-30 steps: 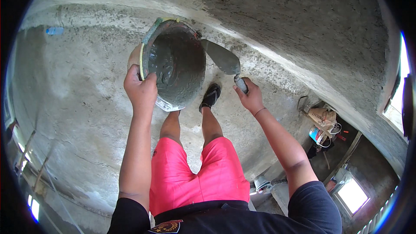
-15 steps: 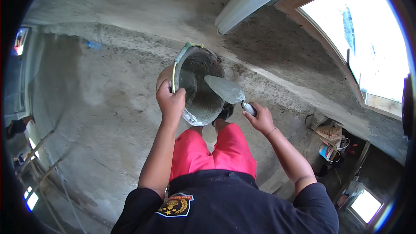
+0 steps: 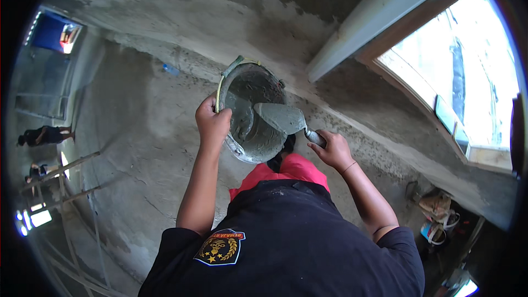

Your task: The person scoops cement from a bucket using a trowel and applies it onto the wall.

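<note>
Just ahead of the black shirt, I have the left hand clenched on the rim of the bucket — grey mortar inside — and the right hand wrapped round the handle of the trowel, its blade over the bucket's mouth.

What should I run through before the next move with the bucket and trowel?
1. Left hand gripping the side of the bucket at its rim: ok.
2. Right hand closed around the handle of the masonry trowel: ok.
3. Trowel blade in line with the bucket's opening, as seen from above: ok.
4. Wet grey mortar visible inside the bucket: ok.
5. Amount of mortar on the blade: cannot tell; both are similar greys.
6. Footing: cannot tell; the dark footwear is mostly hidden.
</note>
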Demonstrator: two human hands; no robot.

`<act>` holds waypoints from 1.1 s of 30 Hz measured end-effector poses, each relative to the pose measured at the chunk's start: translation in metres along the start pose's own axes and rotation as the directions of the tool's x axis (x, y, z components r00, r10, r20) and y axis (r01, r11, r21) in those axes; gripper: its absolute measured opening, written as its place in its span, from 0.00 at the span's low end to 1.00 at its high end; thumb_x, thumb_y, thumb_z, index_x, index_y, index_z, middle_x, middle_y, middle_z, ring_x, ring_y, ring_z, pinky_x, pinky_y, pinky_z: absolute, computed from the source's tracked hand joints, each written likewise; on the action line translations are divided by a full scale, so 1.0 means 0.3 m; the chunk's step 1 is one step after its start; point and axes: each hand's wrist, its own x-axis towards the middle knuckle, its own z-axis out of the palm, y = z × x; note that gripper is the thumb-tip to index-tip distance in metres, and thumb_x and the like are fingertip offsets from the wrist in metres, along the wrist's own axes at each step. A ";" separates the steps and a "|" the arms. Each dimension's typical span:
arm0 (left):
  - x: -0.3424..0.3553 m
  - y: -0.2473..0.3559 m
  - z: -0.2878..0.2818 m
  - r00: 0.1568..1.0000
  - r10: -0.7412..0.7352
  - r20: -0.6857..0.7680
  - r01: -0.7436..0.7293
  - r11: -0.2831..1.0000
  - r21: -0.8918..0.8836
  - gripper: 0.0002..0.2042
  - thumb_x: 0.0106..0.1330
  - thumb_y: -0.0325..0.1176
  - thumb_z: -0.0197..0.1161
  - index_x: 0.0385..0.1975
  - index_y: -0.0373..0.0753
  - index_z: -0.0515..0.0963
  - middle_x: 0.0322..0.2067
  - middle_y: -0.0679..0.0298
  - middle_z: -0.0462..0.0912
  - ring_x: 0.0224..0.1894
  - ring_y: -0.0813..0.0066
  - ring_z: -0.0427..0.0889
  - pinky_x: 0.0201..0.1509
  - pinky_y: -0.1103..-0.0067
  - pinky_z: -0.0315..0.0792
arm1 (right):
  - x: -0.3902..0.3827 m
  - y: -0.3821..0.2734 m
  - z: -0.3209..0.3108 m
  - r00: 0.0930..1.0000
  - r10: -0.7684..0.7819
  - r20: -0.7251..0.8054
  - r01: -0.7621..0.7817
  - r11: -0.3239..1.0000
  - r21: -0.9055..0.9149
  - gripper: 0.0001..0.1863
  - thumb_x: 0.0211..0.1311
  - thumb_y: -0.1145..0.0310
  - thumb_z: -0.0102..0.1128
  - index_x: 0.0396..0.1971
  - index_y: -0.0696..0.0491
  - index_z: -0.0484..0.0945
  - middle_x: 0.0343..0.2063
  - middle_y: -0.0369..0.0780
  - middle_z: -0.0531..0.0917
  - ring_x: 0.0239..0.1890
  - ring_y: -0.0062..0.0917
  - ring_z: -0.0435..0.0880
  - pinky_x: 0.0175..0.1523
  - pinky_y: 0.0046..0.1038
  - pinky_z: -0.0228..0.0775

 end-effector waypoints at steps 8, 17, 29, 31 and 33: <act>0.142 0.090 -0.155 0.988 0.037 -0.153 -0.049 0.996 -0.081 0.04 0.43 0.19 0.56 0.20 0.34 0.72 0.20 0.69 0.73 0.23 0.83 0.69 0.27 0.82 0.64 | 0.198 -0.171 -0.045 0.991 -0.129 0.046 0.129 0.992 -0.004 0.24 0.52 0.53 0.69 0.45 0.53 0.81 0.33 0.50 0.85 0.39 0.47 0.84 0.46 0.44 0.75; 0.361 0.099 -0.378 0.962 0.073 -0.264 -0.105 0.989 -0.108 0.03 0.42 0.21 0.56 0.19 0.33 0.72 0.19 0.69 0.72 0.22 0.82 0.67 0.26 0.80 0.63 | 0.408 -0.424 0.009 0.975 -0.199 0.101 0.211 0.968 -0.135 0.24 0.51 0.54 0.70 0.48 0.47 0.77 0.32 0.48 0.85 0.38 0.46 0.85 0.44 0.43 0.76; 0.765 0.016 -0.740 0.973 0.125 -0.194 -0.138 0.989 -0.055 0.04 0.45 0.22 0.57 0.16 0.33 0.68 0.15 0.68 0.69 0.19 0.85 0.64 0.20 0.78 0.60 | 0.639 -0.854 0.273 0.984 -0.166 -0.066 0.159 0.983 -0.095 0.22 0.55 0.53 0.67 0.46 0.49 0.79 0.35 0.46 0.86 0.40 0.45 0.85 0.43 0.43 0.77; 0.827 0.004 -0.797 0.973 0.142 -0.179 -0.155 0.986 -0.061 0.05 0.45 0.22 0.57 0.16 0.33 0.67 0.15 0.68 0.69 0.19 0.85 0.63 0.20 0.79 0.60 | 0.682 -0.916 0.297 0.995 -0.099 -0.026 0.100 0.995 0.015 0.22 0.54 0.53 0.68 0.45 0.51 0.79 0.34 0.48 0.85 0.39 0.46 0.85 0.44 0.42 0.76; 0.887 -0.012 -0.842 0.968 0.128 -0.214 -0.154 0.982 -0.107 0.05 0.45 0.21 0.57 0.16 0.33 0.67 0.15 0.69 0.69 0.19 0.85 0.64 0.20 0.79 0.60 | 0.721 -0.975 0.306 0.995 -0.096 -0.014 0.097 0.995 0.010 0.22 0.54 0.55 0.70 0.45 0.52 0.79 0.33 0.49 0.85 0.38 0.46 0.85 0.43 0.40 0.76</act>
